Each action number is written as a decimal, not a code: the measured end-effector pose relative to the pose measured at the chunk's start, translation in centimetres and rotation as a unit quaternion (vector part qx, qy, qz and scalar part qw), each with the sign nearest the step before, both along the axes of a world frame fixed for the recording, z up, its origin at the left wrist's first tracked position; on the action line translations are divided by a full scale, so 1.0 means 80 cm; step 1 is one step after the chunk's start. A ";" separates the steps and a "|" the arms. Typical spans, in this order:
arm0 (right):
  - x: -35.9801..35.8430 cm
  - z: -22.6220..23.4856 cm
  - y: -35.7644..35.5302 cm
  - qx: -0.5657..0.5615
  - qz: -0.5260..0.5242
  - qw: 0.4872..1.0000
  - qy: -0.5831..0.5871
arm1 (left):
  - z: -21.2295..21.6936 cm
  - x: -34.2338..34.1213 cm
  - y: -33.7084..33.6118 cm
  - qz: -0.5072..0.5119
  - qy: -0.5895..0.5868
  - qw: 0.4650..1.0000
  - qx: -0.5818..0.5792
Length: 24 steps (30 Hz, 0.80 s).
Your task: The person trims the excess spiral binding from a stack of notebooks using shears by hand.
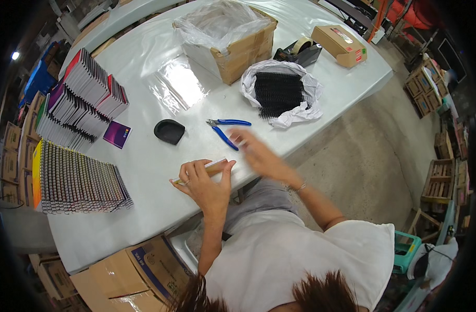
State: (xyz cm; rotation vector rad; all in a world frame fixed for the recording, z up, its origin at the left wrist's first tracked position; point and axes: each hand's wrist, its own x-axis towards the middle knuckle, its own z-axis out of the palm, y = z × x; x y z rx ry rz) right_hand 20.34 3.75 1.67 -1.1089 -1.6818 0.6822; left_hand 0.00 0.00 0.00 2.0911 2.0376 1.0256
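My left hand [206, 182] grips a thin notebook block [215, 165] held on edge at the near rim of the white table [144, 156]. My right hand [259, 153] is blurred with motion, fingers spread, holding nothing, just beside blue-handled pliers [225, 130] that lie on the table. A black dish-like object [169, 131] sits left of the pliers. A white bag of black spiral binding coils [279, 93] lies beyond them.
Stacks of spiral-bound notebooks [76, 182] and more of them [84, 99] fill the left side. An open cardboard box lined with plastic [233, 36], a tape dispenser [300, 51] and a small brown box [339, 46] stand at the far end. Cartons [139, 265] sit below.
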 end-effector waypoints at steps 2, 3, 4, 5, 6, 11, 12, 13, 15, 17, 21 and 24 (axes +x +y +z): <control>0.032 0.014 0.012 0.013 -0.054 0.997 -0.046 | -0.003 -0.002 -0.002 0.012 -0.002 1.000 0.022; 0.074 0.030 0.023 0.024 -0.109 0.988 -0.111 | -0.007 0.007 -0.005 0.016 -0.015 1.000 0.020; 0.109 0.037 0.033 0.083 -0.165 0.975 -0.121 | -0.008 0.007 -0.005 0.011 -0.013 1.000 0.025; 0.149 0.035 0.043 0.114 -0.211 0.956 -0.168 | -0.007 0.007 -0.004 0.005 -0.008 1.000 0.030; 0.195 0.025 0.049 0.080 -0.229 0.950 -0.195 | -0.006 0.010 -0.003 0.001 -0.009 1.000 0.029; 0.245 0.001 0.068 -0.070 -0.245 0.947 -0.195 | -0.011 0.002 0.003 0.003 0.018 0.998 0.061; 0.245 -0.007 0.069 -0.083 -0.234 0.948 -0.201 | -0.011 0.001 0.004 0.001 0.016 0.998 0.063; 0.247 -0.017 0.072 -0.096 -0.224 0.947 -0.207 | -0.007 0.001 0.003 -0.002 0.014 0.998 0.064; 0.250 -0.037 0.079 -0.086 -0.229 0.955 -0.170 | -0.006 0.000 0.003 -0.003 0.014 0.998 0.068; 0.250 -0.039 0.085 -0.095 -0.233 0.950 -0.183 | -0.007 0.000 0.003 0.000 0.018 0.997 0.071; 0.257 -0.042 0.084 -0.100 -0.249 0.950 -0.159 | -0.009 -0.003 0.005 -0.013 -0.001 0.998 0.069; 0.245 -0.028 0.082 -0.032 -0.268 0.952 -0.142 | -0.009 -0.005 0.004 -0.016 -0.008 0.997 0.069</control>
